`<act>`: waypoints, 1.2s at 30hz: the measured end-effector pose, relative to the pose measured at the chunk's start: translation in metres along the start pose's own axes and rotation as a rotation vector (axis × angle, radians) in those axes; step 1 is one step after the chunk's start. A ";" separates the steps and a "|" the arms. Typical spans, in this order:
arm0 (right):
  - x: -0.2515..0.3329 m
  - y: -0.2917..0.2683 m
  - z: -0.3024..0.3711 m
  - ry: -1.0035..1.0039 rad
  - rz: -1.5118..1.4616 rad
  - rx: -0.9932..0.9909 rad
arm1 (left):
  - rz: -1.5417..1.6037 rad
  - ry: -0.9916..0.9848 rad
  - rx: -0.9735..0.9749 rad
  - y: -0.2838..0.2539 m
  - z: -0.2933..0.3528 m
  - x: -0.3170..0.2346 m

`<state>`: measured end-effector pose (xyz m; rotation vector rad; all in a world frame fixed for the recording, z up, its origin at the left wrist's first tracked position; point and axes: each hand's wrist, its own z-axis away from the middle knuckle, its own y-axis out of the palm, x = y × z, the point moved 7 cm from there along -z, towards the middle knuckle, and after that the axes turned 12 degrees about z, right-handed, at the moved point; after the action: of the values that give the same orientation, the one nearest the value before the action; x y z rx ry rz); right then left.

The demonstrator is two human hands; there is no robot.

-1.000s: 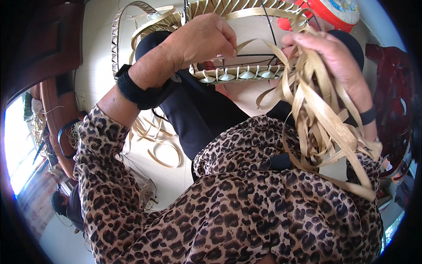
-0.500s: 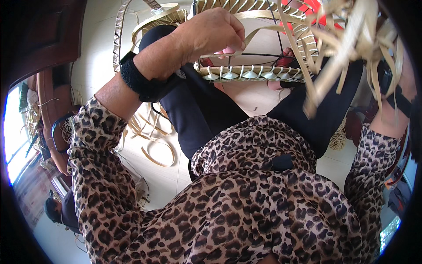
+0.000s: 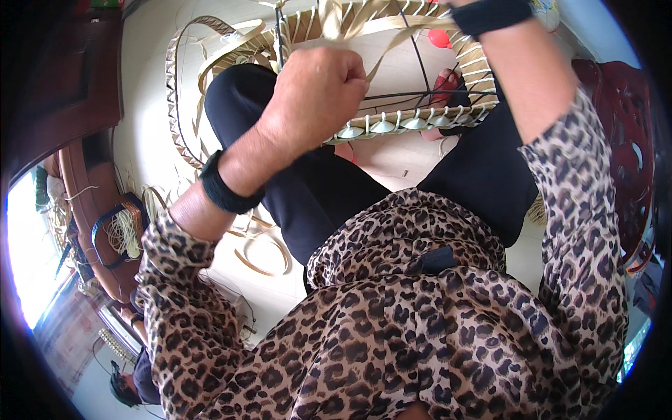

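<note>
Held up over my left knee, my left hand (image 3: 315,94) is closed in a fist. A flat tan strip (image 3: 392,52) runs up from its fingers towards the right. My right arm reaches to the top edge, and its hand lies past the picture there; only the wrist with its black band (image 3: 490,17) shows. Beyond my knees is an oblong black wire frame (image 3: 420,63), its rim wrapped in tan strip and laced with pale cord (image 3: 381,127). Blurred loose tan strips (image 3: 343,21) hang over its far left part.
Another laced, curved frame piece (image 3: 175,91) stands on the floor at left. Loose curled strips (image 3: 269,266) lie by my left leg. A brown wooden bench (image 3: 91,175) carries a coil of cord (image 3: 126,234). A dark red carved chair (image 3: 630,126) is at right; another person (image 3: 143,381) is at lower left.
My right arm has swung from the far right in towards the top middle, carrying the loose strip ends leftward. My left hand has come lower and a little left, still closed.
</note>
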<state>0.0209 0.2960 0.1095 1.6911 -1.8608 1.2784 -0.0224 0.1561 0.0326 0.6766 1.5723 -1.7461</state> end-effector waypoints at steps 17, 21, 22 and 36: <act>-0.050 0.074 0.131 0.752 -0.096 1.113 | -0.293 0.278 -0.407 -0.007 0.029 -0.035; -0.035 0.062 0.144 0.927 -0.326 1.295 | -0.139 0.235 -0.332 -0.011 0.025 -0.019; -0.033 0.062 0.148 1.012 -0.500 1.280 | -0.025 0.143 -0.244 -0.009 0.020 -0.015; -0.003 0.023 0.098 -0.353 0.299 0.979 | 0.146 -0.106 0.036 0.005 0.002 0.011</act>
<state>0.0322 0.2204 0.0446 2.2428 -1.8304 2.4245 -0.0256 0.1521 0.0216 0.6869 1.3879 -1.6782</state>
